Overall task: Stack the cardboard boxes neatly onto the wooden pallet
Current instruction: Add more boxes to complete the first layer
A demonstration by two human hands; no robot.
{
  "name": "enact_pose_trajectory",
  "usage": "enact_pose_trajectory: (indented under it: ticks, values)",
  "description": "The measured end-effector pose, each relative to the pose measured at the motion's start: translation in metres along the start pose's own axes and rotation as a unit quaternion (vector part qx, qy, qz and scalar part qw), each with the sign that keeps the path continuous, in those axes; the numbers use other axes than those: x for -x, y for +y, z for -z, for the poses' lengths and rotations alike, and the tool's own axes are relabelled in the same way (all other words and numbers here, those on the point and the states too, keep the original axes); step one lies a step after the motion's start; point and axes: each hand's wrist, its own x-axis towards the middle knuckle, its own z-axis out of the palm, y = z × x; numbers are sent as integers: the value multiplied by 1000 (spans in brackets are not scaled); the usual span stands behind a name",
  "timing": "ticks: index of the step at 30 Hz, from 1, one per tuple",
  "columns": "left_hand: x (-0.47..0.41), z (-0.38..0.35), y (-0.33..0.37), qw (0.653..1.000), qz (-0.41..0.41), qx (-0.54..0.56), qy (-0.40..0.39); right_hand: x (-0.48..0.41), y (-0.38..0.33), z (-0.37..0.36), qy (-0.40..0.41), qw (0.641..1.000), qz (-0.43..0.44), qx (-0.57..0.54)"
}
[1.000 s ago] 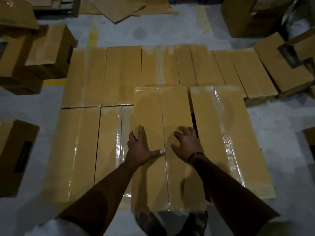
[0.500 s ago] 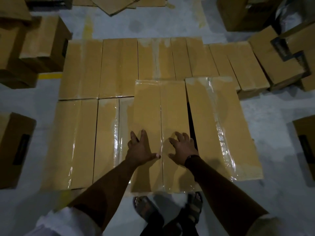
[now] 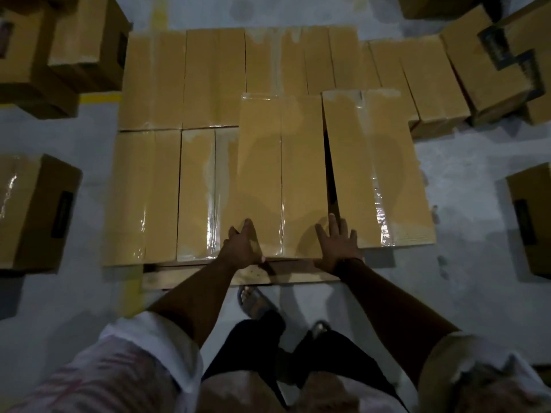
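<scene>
A warehouse is suggested by rows of taped boxes (image 3: 214,79) laid on a pallet (image 3: 167,275), loose boxes (image 3: 32,210) around it and a yellow line (image 3: 100,98) painted on the grey floor (image 3: 465,204).

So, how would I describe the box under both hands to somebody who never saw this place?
Find the wooden pallet on the grey floor, covered with long cardboard boxes. Two boxes at its front seem to lie above the rest. Take the left box: left hand and right hand touch its near end, and a dark wedge-shaped gap parts it from its right neighbour.
</scene>
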Motion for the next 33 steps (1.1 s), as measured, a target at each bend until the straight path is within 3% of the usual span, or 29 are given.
enact_pose_trajectory:
  ticks: [16, 28, 33]
  values:
    - [12, -36, 11, 990, -22, 57, 130, -7, 39, -37, 103, 992, 69, 7]
    - [2, -42, 23, 989, -18, 69, 128, -16, 47, -38, 154, 984, 45, -76]
    - [-1, -48, 32, 993, -8, 35, 115, -20, 44, -34, 136, 987, 42, -78]
